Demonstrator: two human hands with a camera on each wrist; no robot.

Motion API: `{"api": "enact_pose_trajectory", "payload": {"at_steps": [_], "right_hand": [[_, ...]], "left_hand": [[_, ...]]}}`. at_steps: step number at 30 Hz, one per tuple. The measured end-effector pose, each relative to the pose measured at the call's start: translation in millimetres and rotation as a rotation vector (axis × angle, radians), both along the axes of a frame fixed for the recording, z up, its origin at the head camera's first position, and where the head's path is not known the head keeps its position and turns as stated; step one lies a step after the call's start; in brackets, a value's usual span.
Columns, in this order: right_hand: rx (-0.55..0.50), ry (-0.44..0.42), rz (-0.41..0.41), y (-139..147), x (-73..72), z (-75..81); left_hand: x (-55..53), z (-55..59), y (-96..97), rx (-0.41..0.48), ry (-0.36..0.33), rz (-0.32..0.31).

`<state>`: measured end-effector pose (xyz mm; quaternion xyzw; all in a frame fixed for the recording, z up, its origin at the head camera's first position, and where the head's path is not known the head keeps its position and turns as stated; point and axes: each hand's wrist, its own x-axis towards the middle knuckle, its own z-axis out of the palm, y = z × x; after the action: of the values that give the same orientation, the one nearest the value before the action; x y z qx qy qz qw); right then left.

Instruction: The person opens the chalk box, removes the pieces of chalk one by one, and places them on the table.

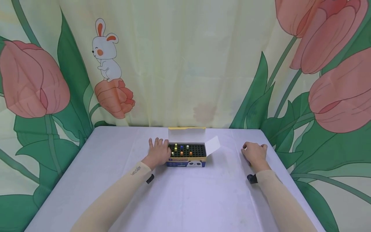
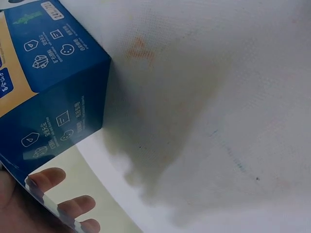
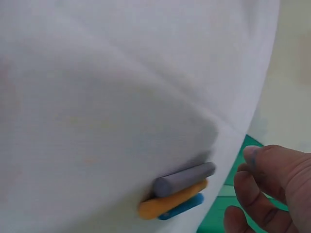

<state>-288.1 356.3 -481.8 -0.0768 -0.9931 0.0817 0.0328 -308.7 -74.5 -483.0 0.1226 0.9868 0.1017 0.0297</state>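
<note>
A blue and yellow chalk box point(image 1: 176, 163) stands with its lid up near the far middle of the table. Several coloured chalk sticks poke out of its black holed insert point(image 1: 201, 151). My left hand point(image 1: 157, 153) rests against the box's left end, fingers straight and spread. On the right, my right hand point(image 1: 256, 155) hangs over the cloth, fingers loosely bent, with nothing visible between them. Beside it in the right wrist view lie a grey chalk point(image 3: 184, 179), an orange chalk point(image 3: 170, 201) and a blue chalk point(image 3: 182, 208), bunched together.
The raised lid point(image 1: 186, 135) reaches up behind the box, and a white side flap point(image 1: 213, 145) sticks out to its right. A white cloth point(image 1: 197, 199) covers the table. Behind the far edge hangs a curtain point(image 1: 185, 64) printed with tulips and a rabbit.
</note>
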Motion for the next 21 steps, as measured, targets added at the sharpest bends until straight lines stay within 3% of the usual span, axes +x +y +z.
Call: {"api": "enact_pose_trajectory", "payload": {"at_steps": [8, 16, 21], "right_hand": [[0.040, 0.143, 0.076, -23.4, -13.0, 22.2], [0.055, 0.386, 0.207, -79.9, -21.0, 69.7], [0.075, 0.408, 0.260, -115.0, -22.8, 87.8]], "left_hand": [[-1.0, 3.0, -1.1, -0.062, 0.002, -0.014], [-1.7, 4.5, 0.1, -0.076, -0.005, -0.014], [-1.0, 3.7, 1.2, -0.073, -0.013, -0.010]]}}
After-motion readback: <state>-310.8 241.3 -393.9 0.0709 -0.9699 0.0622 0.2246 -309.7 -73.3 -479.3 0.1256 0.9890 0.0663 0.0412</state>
